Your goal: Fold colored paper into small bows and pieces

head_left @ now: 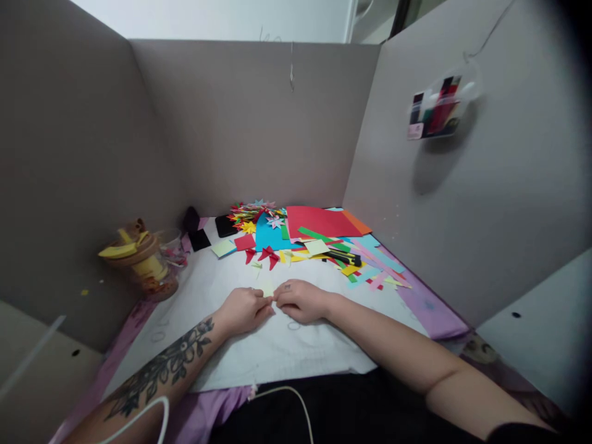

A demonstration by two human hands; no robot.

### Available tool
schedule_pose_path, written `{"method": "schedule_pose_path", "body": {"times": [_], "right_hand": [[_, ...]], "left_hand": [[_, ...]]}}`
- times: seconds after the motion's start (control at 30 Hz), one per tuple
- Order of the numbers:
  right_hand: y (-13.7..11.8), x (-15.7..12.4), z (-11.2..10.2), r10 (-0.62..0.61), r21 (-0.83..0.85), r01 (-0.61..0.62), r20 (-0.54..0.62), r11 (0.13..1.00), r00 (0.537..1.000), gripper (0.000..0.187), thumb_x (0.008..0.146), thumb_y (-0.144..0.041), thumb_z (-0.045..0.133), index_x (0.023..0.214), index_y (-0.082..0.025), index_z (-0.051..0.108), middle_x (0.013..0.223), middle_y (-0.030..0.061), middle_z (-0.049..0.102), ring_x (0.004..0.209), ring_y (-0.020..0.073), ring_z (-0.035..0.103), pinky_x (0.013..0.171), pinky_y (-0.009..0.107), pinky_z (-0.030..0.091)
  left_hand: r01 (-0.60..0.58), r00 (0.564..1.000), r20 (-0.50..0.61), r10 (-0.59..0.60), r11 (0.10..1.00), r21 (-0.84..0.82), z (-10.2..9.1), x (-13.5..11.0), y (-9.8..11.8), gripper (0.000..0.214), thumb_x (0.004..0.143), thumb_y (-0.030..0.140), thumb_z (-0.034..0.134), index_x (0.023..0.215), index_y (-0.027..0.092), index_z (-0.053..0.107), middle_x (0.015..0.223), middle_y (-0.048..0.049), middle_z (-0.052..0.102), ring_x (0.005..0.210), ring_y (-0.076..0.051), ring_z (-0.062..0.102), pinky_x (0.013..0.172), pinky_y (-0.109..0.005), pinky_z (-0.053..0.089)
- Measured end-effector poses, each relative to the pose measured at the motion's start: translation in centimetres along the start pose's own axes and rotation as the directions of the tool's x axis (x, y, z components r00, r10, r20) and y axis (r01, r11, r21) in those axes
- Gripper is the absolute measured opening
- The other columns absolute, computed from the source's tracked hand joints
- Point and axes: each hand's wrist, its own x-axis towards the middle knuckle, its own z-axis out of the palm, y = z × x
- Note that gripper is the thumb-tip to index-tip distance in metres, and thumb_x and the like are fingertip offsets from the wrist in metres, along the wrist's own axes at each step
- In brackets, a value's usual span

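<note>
Between the fingertips of both hands is a small pale yellow piece of paper (267, 288), low over the white cloth. My left hand (246, 309) is closed with thumb and forefinger pinching its left side. My right hand (300, 300) pinches the right edge, fingers curled. The fingers cover much of the paper, so its folds cannot be made out. Just beyond the hands lie red folded paper pieces (269, 256) and a small pale green folded piece (257, 266).
Farther back are a pile of folded paper stars (250, 216), red sheets (314, 221), a blue sheet (271, 237), paper strips (374, 253) and a black-and-yellow cutter (346, 256). A clay-coloured pot (148, 259) stands left. Grey panels (259, 123) enclose the table.
</note>
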Motion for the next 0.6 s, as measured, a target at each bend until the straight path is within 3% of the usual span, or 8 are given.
{"method": "schedule_pose_path", "body": {"times": [0.1,0.2,0.37,0.5,0.6], "right_hand": [[0.1,0.0,0.0,0.018,0.042,-0.017,-0.030,0.999,0.999,0.015,0.075,-0.011,0.050,0.082,-0.017,0.062,0.092,0.0081,0.067,0.091,0.0179,0.061,0.084,0.033,0.048],[0.3,0.0,0.1,0.024,0.059,-0.021,-0.048,0.998,0.999,0.015,0.075,-0.012,0.051,0.082,-0.017,0.063,0.095,0.0087,0.067,0.092,0.0180,0.061,0.084,0.033,0.048],[0.4,-0.1,0.2,0.008,0.077,-0.001,-0.085,0.997,0.996,0.015,0.075,-0.012,0.051,0.081,-0.017,0.064,0.092,0.0087,0.068,0.092,0.0176,0.062,0.084,0.032,0.049],[0.3,-0.1,0.2,0.004,0.089,0.004,-0.095,0.996,0.995,0.015,0.076,-0.011,0.051,0.081,-0.017,0.064,0.091,0.0085,0.068,0.091,0.0170,0.063,0.084,0.032,0.049],[0.2,0.0,0.1,0.011,0.085,-0.004,-0.088,0.996,0.996,0.016,0.075,-0.010,0.051,0.081,-0.017,0.063,0.090,0.0081,0.068,0.092,0.0172,0.062,0.084,0.032,0.049]], "left_hand": [[0.059,0.997,0.049,-0.062,0.996,0.065,-0.4,0.2,-0.1,0.037,0.090,0.040,0.034,0.093,0.021,0.066,0.073,-0.0051,0.064,0.064,-0.017,0.059,0.057,-0.026,0.038],[0.132,0.986,0.089,-0.141,0.986,0.105,-1.0,0.5,-0.6,0.042,0.089,0.044,0.035,0.079,0.019,0.067,0.071,-0.0069,0.065,0.064,-0.018,0.060,0.055,-0.026,0.036],[0.223,0.967,0.098,-0.236,0.966,0.134,-1.5,0.5,-1.9,0.042,0.086,0.049,0.040,0.074,0.019,0.068,0.071,-0.0082,0.067,0.064,-0.021,0.061,0.053,-0.027,0.033],[0.261,0.959,0.074,-0.273,0.955,0.141,-1.3,0.2,-2.7,0.040,0.086,0.046,0.040,0.075,0.020,0.068,0.073,-0.0075,0.067,0.066,-0.021,0.062,0.053,-0.027,0.033],[0.267,0.964,-0.025,-0.266,0.955,0.131,-1.0,-0.1,-2.7,0.038,0.089,0.041,0.037,0.083,0.020,0.067,0.077,-0.0066,0.066,0.069,-0.019,0.062,0.056,-0.027,0.035]]}}
